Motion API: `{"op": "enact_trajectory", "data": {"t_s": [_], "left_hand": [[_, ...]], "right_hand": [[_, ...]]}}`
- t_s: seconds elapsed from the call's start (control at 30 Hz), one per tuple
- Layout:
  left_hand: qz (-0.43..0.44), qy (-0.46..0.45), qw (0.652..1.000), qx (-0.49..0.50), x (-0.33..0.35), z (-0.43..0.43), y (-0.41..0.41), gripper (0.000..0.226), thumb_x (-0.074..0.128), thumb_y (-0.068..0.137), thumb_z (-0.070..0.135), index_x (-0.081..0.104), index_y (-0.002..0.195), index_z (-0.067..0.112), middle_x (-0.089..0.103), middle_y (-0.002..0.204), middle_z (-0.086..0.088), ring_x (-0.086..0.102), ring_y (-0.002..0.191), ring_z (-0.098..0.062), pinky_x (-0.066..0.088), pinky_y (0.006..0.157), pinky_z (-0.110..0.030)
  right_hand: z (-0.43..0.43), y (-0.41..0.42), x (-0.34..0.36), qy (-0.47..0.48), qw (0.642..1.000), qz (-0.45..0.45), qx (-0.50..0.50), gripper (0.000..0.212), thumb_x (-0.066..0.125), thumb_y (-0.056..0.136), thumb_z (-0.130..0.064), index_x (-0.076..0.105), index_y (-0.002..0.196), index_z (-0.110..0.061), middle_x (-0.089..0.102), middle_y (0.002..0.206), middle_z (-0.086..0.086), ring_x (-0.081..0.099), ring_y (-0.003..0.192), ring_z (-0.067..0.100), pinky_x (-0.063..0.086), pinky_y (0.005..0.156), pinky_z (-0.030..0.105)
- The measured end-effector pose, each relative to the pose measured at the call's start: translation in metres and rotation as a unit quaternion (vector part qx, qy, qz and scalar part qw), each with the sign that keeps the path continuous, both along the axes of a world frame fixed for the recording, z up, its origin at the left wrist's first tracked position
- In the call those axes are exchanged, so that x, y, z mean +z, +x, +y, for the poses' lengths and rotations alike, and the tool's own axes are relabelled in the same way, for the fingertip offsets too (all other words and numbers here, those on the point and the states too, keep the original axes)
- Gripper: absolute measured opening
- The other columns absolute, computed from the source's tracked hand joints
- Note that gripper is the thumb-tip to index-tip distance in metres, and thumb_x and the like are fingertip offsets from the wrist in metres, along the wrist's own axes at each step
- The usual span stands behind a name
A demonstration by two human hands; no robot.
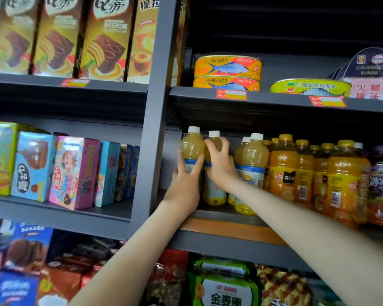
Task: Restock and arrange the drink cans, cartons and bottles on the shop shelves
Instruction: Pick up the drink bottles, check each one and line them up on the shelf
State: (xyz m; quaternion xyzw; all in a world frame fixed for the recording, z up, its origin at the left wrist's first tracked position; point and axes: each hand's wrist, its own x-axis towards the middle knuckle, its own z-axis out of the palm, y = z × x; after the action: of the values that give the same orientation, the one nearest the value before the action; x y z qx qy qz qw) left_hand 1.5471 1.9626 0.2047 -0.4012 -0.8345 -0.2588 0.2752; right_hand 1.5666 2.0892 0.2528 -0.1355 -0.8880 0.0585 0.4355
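Pale juice bottles point(191, 149) with white caps were held one in each hand at the left end of the drinks shelf point(226, 215), close to the grey upright post point(152, 133). The left hand point(185, 180) gripped the left bottle point(192, 141) around its label band. The thumb lay on the side toward the post and the fingers point(197, 166) were spread in a narrow V over the front, so the body of the bottle sat between them and the cap rose well above them. The right hand point(220, 166) held the right bottle point(215, 191) higher, at the shoulder. Its fingers point(224, 145) were curled over the top of the body just under the cap, and the lower half of the bottle showed below the wrist. The two bottles were just beside each other, perhaps touching. The right one seemed to stand on the shelf, but the bottom of the left one was hidden behind the hand, so I could not tell whether it stood or was lifted. To the right of the right fingers, past a small gap where the wrist passed, stood more bottles of the same pale kind point(253, 155), and beyond them the orange juice bottles point(282, 171). I judged that the drinks were grouped by kind, and that these two were being set into line with their group. The high grip would steer the tall bottle against tipping, and the low grip would carry the weight.
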Motion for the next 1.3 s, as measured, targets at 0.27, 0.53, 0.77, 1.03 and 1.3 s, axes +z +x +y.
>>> {"op": "enact_trajectory", "data": {"t_s": [0.27,0.53,0.77,1.03,1.3], "left_hand": [[0.001,-0.004,1.000,-0.011,0.005,0.002,-0.004,0.072,0.044,0.099,0.017,-0.001,0.154,0.031,-0.008,0.158,-0.023,0.023,0.141,-0.041,0.036,0.107,-0.043],[0.021,0.272,0.934,-0.232,-0.019,-0.051,0.070,0.034,0.046,0.095,0.037,0.059,0.122,0.021,0.060,0.120,0.004,0.059,0.108,-0.018,0.048,0.089,-0.034],[-0.242,0.350,0.768,-0.478,-0.135,-0.103,0.171,0.076,0.077,0.076,0.035,0.032,0.137,0.026,0.060,0.128,0.007,0.058,0.120,-0.018,0.048,0.097,-0.034],[-0.311,0.297,0.860,-0.274,-0.262,-0.174,0.256,0.059,0.077,0.064,0.047,0.046,0.116,0.043,0.062,0.101,0.022,0.062,0.096,-0.004,0.052,0.086,-0.031],[-0.359,0.128,0.911,-0.156,-0.306,-0.226,0.315,0.056,0.067,0.051,0.063,0.038,0.098,0.071,0.057,0.101,0.038,0.060,0.090,0.009,0.049,0.075,-0.014]], "right_hand": [[-0.021,0.073,-0.019,0.086,0.986,0.096,0.103,0.070,0.067,0.087,-0.004,0.038,0.142,-0.035,0.007,0.156,-0.004,0.031,0.138,0.022,0.042,0.107,0.035],[-0.069,0.172,-0.033,0.110,0.923,0.305,0.206,0.069,0.075,0.081,-0.003,0.041,0.132,-0.033,0.017,0.148,-0.008,0.032,0.136,0.006,0.049,0.100,0.031],[-0.126,0.269,-0.111,-0.346,0.775,0.356,0.391,0.070,0.067,0.083,0.004,0.041,0.133,-0.036,0.061,0.112,-0.011,0.066,0.100,0.014,0.058,0.080,0.040],[-0.148,0.342,-0.277,-0.503,0.856,-0.018,0.119,0.098,0.067,0.058,-0.078,0.028,0.143,-0.049,0.053,0.137,-0.008,0.057,0.119,0.018,0.051,0.094,0.044],[-0.212,0.383,-0.377,-0.297,0.918,-0.205,0.165,0.074,0.079,0.073,-0.037,0.035,0.130,-0.055,0.052,0.137,-0.007,0.045,0.130,0.012,0.043,0.105,0.038]]}}
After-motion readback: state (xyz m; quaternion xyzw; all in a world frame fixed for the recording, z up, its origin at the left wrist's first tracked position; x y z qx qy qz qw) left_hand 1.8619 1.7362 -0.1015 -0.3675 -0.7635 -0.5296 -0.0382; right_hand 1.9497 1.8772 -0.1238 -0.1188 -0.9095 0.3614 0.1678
